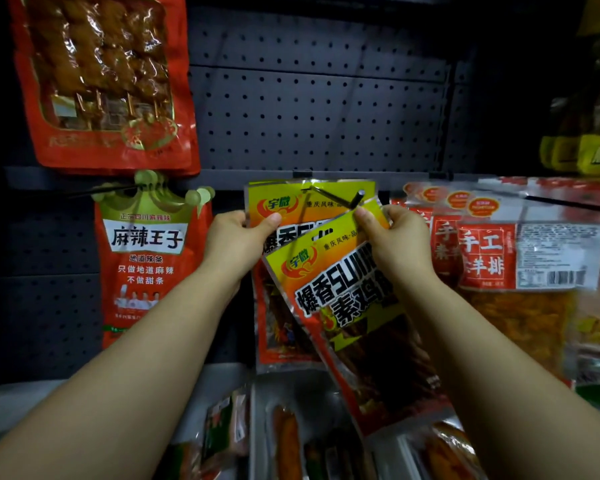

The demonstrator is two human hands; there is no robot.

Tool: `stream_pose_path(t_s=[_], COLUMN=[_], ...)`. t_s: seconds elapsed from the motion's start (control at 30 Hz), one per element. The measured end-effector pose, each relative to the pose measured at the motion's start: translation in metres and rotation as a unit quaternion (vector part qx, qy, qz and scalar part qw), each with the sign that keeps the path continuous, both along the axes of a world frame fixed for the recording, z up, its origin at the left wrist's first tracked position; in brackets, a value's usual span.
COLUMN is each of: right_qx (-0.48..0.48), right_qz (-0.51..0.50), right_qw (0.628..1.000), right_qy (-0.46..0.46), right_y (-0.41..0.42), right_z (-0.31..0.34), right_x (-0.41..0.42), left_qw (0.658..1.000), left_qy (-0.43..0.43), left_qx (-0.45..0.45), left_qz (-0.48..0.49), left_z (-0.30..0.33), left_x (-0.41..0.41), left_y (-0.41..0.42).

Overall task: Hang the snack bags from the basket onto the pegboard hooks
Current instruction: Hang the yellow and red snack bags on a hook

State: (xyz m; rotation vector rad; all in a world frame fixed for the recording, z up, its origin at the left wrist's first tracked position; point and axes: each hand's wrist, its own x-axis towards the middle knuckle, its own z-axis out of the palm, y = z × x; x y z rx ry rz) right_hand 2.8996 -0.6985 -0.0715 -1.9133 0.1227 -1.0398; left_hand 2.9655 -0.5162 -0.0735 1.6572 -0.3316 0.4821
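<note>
Right hand (397, 237) pinches the top corner of a tilted snack bag (347, 306), fingers curled on it just below the hook (340, 195). Left hand (238, 237) grips the left edge of the hung bag (291, 206) behind, thumb across its front. Below the hook, more packets (288, 441) lie in the basket.

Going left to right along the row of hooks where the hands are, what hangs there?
Crown-topped red bag → left hand → yellow bag on the hook → right hand → red-label bags.
</note>
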Motion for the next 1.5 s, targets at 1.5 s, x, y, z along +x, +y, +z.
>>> stream_pose_path(t_s=[1.5], right_qx=[0.082], right_qz=[0.181], right_qw=[0.951], right_qy=[-0.237], right_y=[0.030], right_z=[0.009], right_x=[-0.133], left_qw=[0.963], left_qy=[-0.198], left_qx=[-0.107], left_qz=[-0.150], left_z=[0.014], left_x=[-0.161], left_y=[0.016])
